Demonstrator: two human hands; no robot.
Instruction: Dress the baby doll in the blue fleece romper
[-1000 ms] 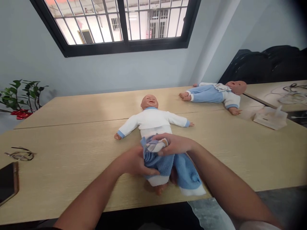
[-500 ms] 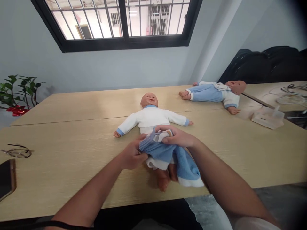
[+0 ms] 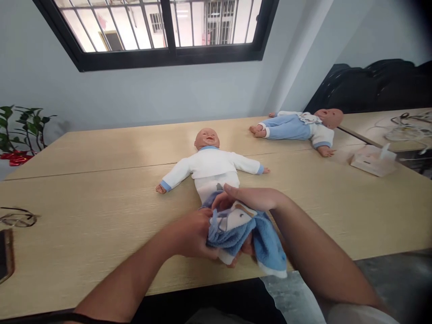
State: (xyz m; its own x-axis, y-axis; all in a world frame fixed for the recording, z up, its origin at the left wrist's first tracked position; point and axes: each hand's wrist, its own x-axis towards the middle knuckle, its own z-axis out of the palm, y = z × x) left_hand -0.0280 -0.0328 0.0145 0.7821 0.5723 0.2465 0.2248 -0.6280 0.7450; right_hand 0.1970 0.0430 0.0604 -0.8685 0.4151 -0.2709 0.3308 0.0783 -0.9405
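Observation:
A baby doll (image 3: 216, 163) in a white long-sleeved top with blue cuffs lies on its back, arms spread, head away from me. Over its lower body are fuzzy blue doll pants (image 3: 270, 243) with white cuffs and an animal-face patch. My left hand (image 3: 194, 234) is closed on the left side of the pants. At the waistband, my right hand (image 3: 251, 198) has its fingers curled into the fabric. One pant leg hangs to the right; the doll's feet show only in part below the cloth.
A second dressed doll (image 3: 293, 128) lies at the back right of the wooden table (image 3: 101, 189), near a tissue box (image 3: 373, 159). Glasses (image 3: 18, 218) and a phone (image 3: 6, 254) rest at the left edge. A potted plant (image 3: 25, 130) stands beyond the table, and cables (image 3: 410, 128) lie far right.
Both hands have drawn the pants toward me, baring more of the doll's white belly. The right fingers have shifted into the waistband, and the animal patch now shows more. The view has shifted slightly.

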